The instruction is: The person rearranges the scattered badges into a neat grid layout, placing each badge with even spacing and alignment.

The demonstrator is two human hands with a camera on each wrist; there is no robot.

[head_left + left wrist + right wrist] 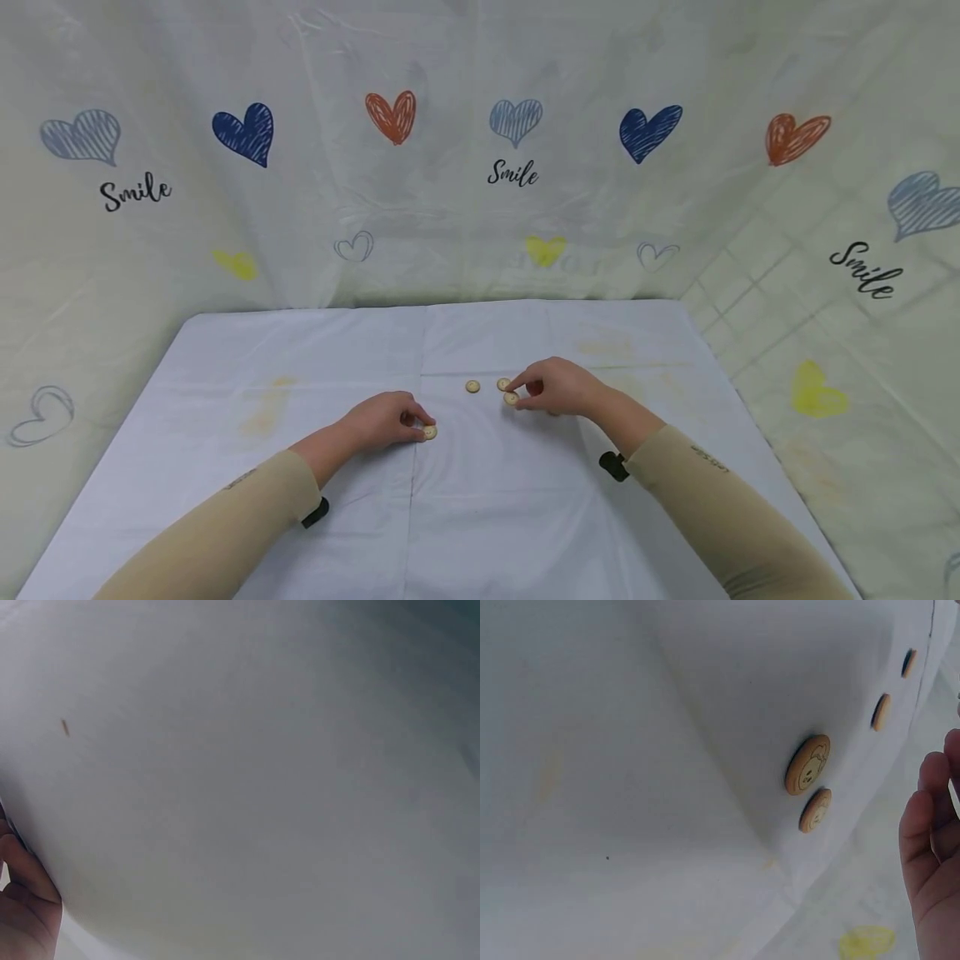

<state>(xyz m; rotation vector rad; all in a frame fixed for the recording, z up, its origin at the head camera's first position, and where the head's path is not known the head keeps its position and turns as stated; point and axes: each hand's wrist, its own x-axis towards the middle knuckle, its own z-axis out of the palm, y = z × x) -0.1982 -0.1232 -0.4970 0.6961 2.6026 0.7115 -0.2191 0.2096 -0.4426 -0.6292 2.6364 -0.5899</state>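
In the head view, my left hand (381, 421) pinches a small round wooden disc (430, 432) between thumb and fingers at the tabletop. Farther right, my right hand (561, 387) has thumb and index finger on either side of another wooden disc (512, 399). Just beyond that one lies a disc (503, 384), with one more (472, 387) to its left. Under the right hand a further disc (554, 413) is mostly hidden. The right wrist view shows my right hand (936, 840) beside several discs, two with a drawn animal face (809, 766). My left hand (28, 904) shows partly in the left wrist view.
A white cloth (495, 517) with creases and faint yellow stains covers the table. Behind it and at the sides hangs a pale sheet (450, 192) printed with hearts and "Smile". Dark wrist straps show below both sleeves.
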